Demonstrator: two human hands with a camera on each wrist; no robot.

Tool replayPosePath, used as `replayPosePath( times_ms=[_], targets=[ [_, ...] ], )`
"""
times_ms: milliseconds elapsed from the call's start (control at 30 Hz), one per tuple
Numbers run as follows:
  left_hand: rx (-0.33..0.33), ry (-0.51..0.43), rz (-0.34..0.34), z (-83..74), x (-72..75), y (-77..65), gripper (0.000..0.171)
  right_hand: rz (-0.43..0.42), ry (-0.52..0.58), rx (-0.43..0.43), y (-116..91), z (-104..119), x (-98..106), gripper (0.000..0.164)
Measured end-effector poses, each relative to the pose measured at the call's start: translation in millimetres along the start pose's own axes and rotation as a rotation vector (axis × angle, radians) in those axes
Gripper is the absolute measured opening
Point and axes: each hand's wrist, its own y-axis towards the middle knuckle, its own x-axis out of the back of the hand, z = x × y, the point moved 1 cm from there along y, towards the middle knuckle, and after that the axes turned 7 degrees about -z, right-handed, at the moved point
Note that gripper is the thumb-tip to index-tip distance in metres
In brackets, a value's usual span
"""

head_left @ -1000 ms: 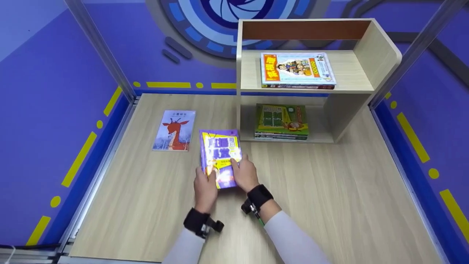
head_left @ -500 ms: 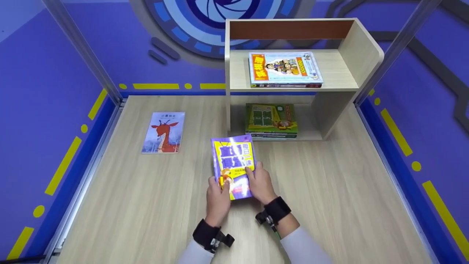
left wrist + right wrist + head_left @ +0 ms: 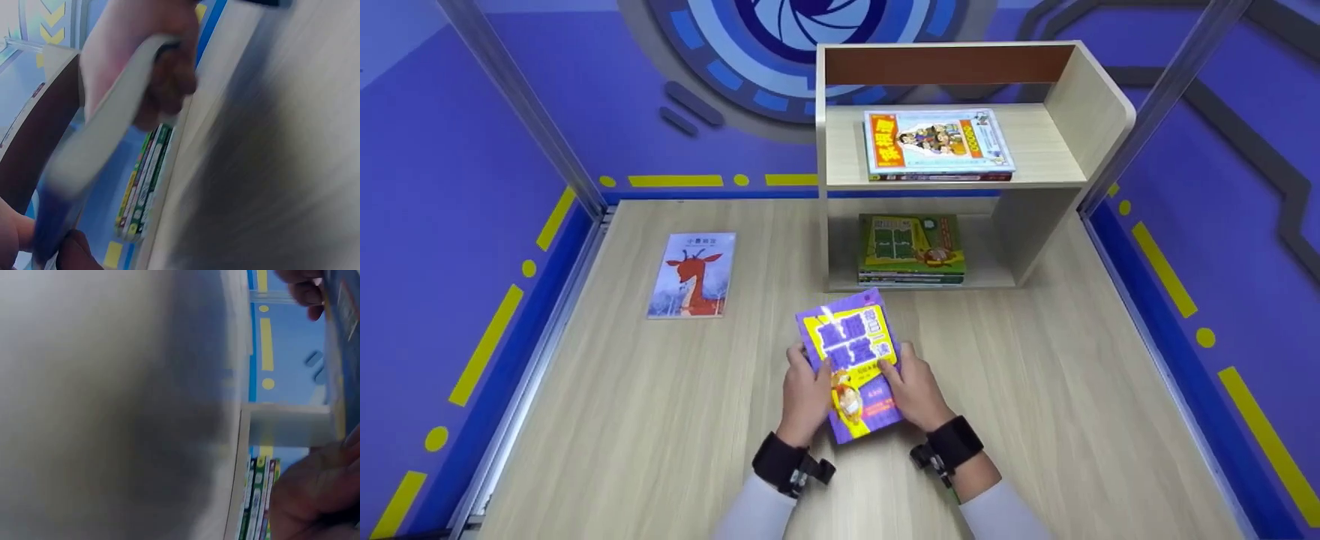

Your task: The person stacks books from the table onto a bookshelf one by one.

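Note:
A purple and yellow book (image 3: pixel 855 375), cover up, is held between both hands in front of the shelf. My left hand (image 3: pixel 804 397) grips its left edge, thumb on the cover and fingers underneath. On the opposite edge my right hand (image 3: pixel 921 391) holds it the same way. The left wrist view shows the pale page edge of the book (image 3: pixel 101 135), with the right hand (image 3: pixel 146 62) beyond it. Seen from the right wrist, the book (image 3: pixel 346 354) is raised over the tabletop, tilted, with the right hand (image 3: pixel 318 489) at its near edge.
A two-tier wooden shelf (image 3: pixel 1065 142) stands at the back. Its upper board bears stacked books with a light blue cover on top (image 3: pixel 937 142); a stack of green books (image 3: pixel 911 247) lies below. A deer-cover book (image 3: pixel 691 275) lies on the table (image 3: pixel 675 420) at left.
The book has come closer to the body and turned counterclockwise, still in both hands. My left hand now grips higher along its edge. The head view has shifted a little to the right.

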Motion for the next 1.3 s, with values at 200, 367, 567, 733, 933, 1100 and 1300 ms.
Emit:
replayPosePath(
  times_ms=[200, 367, 567, 733, 933, 1100, 1300],
  targets=[
    [-0.037, 0.12, -0.025, -10.1, 22.7, 40.9, 0.051, 0.137, -0.003, 0.047, -4.4, -5.4, 7.3, 0.038],
    [-0.183, 0.332, 0.066, -24.8, 29.1, 61.8, 0.041, 0.25, -0.009, 0.087, -6.3, -7.9, 14.2, 0.038],
    [-0.3, 0.516, 0.363, -38.7, 25.8, 66.3, 0.039, 0.327, -0.009, 0.15, 2.1, -8.4, 24.7, 0.035],
    [-0.298, 0.43, 0.595, -37.7, 19.1, 65.2, 0.04, 0.348, -0.029, 0.157, 8.9, -12.0, 33.7, 0.035],
    [-0.283, 0.352, 0.592, -34.7, 13.1, 61.5, 0.034, 0.335, -0.084, 0.141, 10.5, -13.3, 37.5, 0.038],
    [-0.28, 0.318, 0.575, -32.4, 12.0, 58.7, 0.033, 0.286, -0.182, 0.164, 9.5, -11.1, 39.5, 0.04],
    [-0.268, 0.243, 0.502, -30.8, 13.6, 55.0, 0.036, 0.104, -0.145, 0.194, 15.2, -15.9, 54.4, 0.03]
  ],
)
